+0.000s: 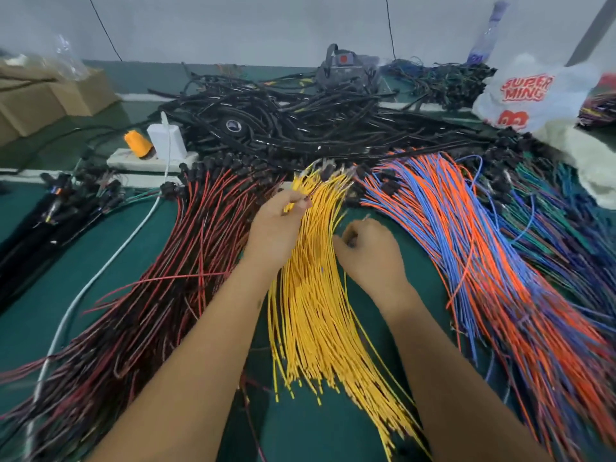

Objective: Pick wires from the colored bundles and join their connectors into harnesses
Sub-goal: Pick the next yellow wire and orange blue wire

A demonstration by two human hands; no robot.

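Note:
A yellow wire bundle [316, 295] fans out in the middle of the green table [133, 248]. Left of it lies a red-and-black wire bundle [173, 281], right of it an orange-and-blue wire bundle [483, 261], and darker blue-green wires [566, 201] at the far right. My left hand [276, 228] lies on the upper part of the yellow bundle and pinches a yellow wire near its tip. My right hand [370, 251] sits just right of the yellow bundle, fingers curled round something small and dark; what it is I cannot tell.
A heap of black harnesses [300, 121] fills the back. A white power strip [150, 160] with a charger and orange plug sits back left, its white cable [100, 271] running forward. Cardboard boxes [50, 95] stand far left, a white printed bag [533, 95] back right.

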